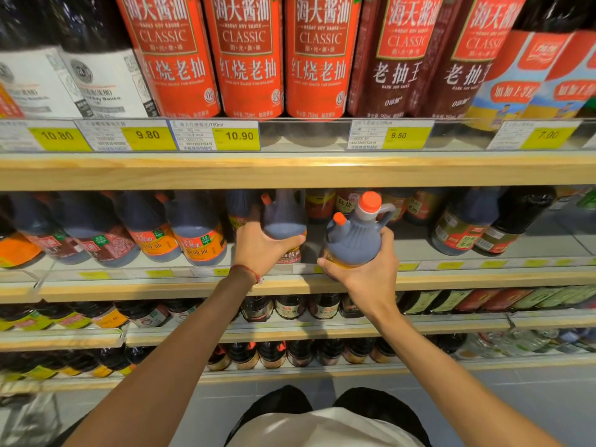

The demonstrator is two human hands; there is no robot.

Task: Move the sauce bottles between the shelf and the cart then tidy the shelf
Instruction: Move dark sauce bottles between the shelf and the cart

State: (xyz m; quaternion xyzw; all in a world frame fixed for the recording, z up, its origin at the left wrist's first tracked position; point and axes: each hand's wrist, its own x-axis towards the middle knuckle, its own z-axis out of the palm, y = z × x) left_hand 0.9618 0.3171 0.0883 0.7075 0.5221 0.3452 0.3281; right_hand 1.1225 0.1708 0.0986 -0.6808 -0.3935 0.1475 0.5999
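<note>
Two dark sauce jugs with orange caps are at the front of the second shelf [290, 283]. My left hand [261, 248] grips the left jug [283, 221], which stands on the shelf under the board above. My right hand [364, 272] grips the right jug [356, 235] by its lower body; its handle and both caps show in front of the shelf edge. Whether this jug rests on the shelf or hangs just off it I cannot tell.
More jugs [196, 230] stand left of my hands and others [461, 227] to the right, with a bare gap behind the right jug. Tall red bottles [248, 56] fill the top shelf. Lower shelves [290, 332] hold small bottles. Grey floor lies below.
</note>
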